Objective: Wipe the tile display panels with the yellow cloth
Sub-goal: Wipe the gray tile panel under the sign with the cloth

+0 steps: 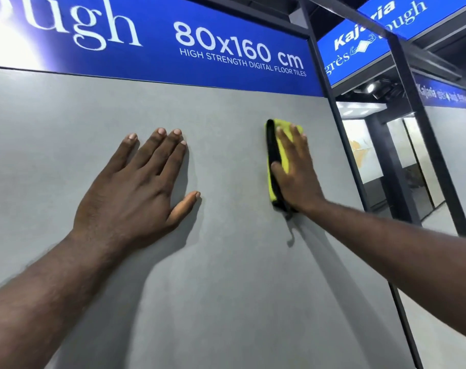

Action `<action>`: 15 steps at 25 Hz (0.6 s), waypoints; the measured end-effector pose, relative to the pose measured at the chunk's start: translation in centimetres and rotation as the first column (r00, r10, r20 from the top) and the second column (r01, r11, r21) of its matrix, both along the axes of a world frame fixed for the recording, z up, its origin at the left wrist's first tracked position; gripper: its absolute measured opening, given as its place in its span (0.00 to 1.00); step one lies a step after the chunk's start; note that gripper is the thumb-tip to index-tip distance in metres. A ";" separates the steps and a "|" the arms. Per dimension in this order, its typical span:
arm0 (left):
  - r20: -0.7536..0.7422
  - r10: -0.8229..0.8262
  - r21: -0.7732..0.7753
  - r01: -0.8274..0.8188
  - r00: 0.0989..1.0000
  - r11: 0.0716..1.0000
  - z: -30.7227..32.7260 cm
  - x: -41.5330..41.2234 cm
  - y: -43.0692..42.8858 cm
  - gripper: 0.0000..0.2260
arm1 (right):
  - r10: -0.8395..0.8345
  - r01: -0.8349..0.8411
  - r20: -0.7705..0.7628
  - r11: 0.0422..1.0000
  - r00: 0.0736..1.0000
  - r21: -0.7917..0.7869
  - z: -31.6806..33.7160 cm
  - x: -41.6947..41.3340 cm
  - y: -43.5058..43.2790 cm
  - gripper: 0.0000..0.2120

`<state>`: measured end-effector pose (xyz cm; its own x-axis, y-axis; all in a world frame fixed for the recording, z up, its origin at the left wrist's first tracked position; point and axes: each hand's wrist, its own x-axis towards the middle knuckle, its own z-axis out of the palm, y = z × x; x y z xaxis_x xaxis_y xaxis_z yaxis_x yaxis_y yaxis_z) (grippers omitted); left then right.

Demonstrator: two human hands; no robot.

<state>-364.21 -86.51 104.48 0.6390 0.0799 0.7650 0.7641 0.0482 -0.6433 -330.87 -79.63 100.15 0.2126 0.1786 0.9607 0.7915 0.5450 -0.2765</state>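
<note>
Right grip point(295, 171) flat, fingers straight, presses cloth point(283, 151) on panel point(226, 262). Cloth under it, long side up-down. Left grip point(136, 182) flat, holds nothing, well left of cloth. Most panel lies left, below right grip.
</note>
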 end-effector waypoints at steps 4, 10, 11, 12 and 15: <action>0.008 0.013 -0.001 -0.013 1.000 1.000 -0.1 0.1 0.2 0.39 | -0.013 0.010 0.094 1.000 0.995 0.029 0.8 -2.7 -0.7 0.37; 0.006 -0.002 0.006 0.002 1.000 1.000 -0.1 0.1 -0.2 0.39 | -0.031 0.024 -0.062 0.995 0.998 -0.097 1.7 -0.1 -0.5 0.38; 0.006 0.006 0.007 -0.006 1.000 1.000 -0.1 0.3 -0.2 0.39 | -0.019 0.012 -0.073 0.995 0.997 -0.101 2.5 -1.0 -0.8 0.39; 0.011 0.015 0.008 -0.015 1.000 1.000 -0.2 0.3 -0.2 0.39 | -0.023 0.024 0.028 0.999 0.999 -0.048 2.2 -2.0 -1.1 0.39; 0.024 0.023 -0.002 -0.023 0.999 1.000 -0.6 0.3 -0.2 0.39 | -0.046 0.003 0.405 0.994 0.913 0.105 -2.7 -3.0 -1.1 0.38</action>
<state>-363.93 -86.70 103.93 0.6183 0.0957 0.7801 0.7782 0.0646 -0.6247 -333.90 -80.73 97.41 -0.1970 0.0770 0.9774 0.8372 0.5320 0.1268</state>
